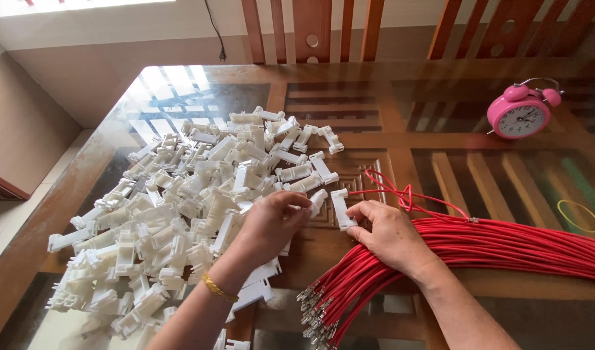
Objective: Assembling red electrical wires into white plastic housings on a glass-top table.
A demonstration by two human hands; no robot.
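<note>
Both hands pinch white plastic parts at the middle of the glass-topped wooden table (pixel 375 78). Closed around a small white connector housing (pixel 318 201), the left hand (pixel 271 223) grips it between thumb and fingertips, with a gold bracelet (pixel 218 288) on its wrist. Just to the right, the right hand (pixel 391 233) holds a second white housing (pixel 341 209) upright between thumb and forefinger, and a single red wire (pixel 401 193) loops from behind that piece toward the far right. The two housings sit close together but apart. Under the right wrist lies a thick bundle of red wires (pixel 505 246), running off to the right edge, its metal terminal ends (pixel 317 314) fanned out at the near side. On the left, a large heap of white plastic housings (pixel 180 194) spreads from the near edge toward the far side. A pink twin-bell alarm clock (pixel 521 116) stands at the far right, well apart from the hands. A yellow rubber band (pixel 560 209) lies on the glass near the right edge. Wooden chair backs (pixel 310 29) stand beyond the table.
</note>
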